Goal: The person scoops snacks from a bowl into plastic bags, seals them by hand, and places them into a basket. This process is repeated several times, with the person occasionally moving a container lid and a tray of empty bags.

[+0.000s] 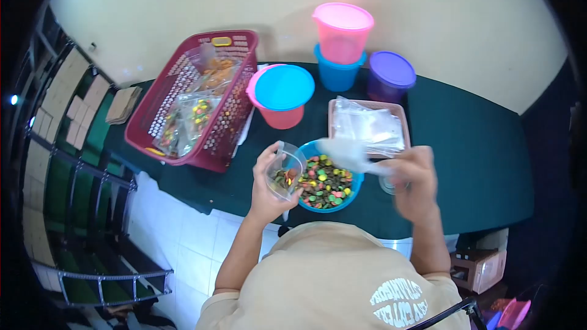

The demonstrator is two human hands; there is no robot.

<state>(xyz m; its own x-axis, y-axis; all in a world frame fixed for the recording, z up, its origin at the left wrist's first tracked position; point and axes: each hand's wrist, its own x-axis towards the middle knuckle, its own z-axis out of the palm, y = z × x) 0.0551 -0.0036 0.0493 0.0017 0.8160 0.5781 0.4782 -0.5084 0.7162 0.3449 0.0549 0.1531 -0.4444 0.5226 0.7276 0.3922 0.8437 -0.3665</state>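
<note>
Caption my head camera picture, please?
Left hand with a plastic bag, right hand with a white scoop, by a bowl of colorful snacks.

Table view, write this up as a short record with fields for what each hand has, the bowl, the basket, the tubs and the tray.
Left hand: holding a clear bag with some pieces inside
Right hand: holding a whitish scoop, motion-blurred, over the bowl
Bowl: blue, with brown, green, yellow and red pieces
Basket: dark pink, holding filled bags
Stacked tubs: pink tub on blue tub
Right of stack: purple tub
Tray: pale pink, holding clear bags
Scoop contents: cannot tell
</note>
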